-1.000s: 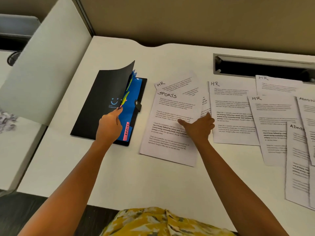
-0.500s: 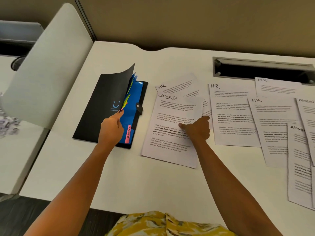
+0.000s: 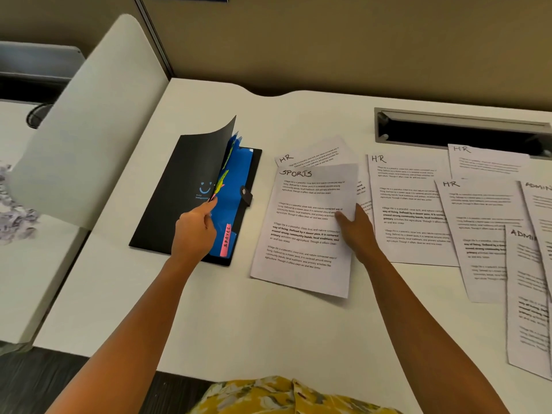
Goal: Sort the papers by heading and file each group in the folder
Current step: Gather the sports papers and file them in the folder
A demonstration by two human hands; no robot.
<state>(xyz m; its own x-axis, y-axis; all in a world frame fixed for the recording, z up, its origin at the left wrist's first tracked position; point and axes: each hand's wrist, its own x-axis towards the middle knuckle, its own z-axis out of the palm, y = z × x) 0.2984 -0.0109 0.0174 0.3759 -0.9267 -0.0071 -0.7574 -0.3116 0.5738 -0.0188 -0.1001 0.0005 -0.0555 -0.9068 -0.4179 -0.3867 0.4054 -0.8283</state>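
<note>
A black folder [image 3: 182, 198] lies at the left of the white desk, its cover lifted to show blue dividers [image 3: 239, 171] and a pink tab reading SPORTS [image 3: 226, 239]. My left hand [image 3: 195, 231] holds the cover's edge up with a fingertip at the tabs. Right of the folder lies a sheet headed SPORTS [image 3: 304, 228]. My right hand [image 3: 355, 228] grips its right edge, which is raised off the desk. Sheets headed HR [image 3: 409, 210] and ADMIN [image 3: 528, 297] spread out to the right.
A white partition panel [image 3: 86, 127] stands left of the desk [image 3: 239, 318]. A cable slot [image 3: 460, 132] is cut into the desk behind the papers. Crumpled paper [image 3: 15, 213] lies on the neighbouring desk at far left.
My right hand has slid from the middle of the SPORTS sheet to its right edge and taken hold, lifting that edge. My left hand still holds the folder cover up.
</note>
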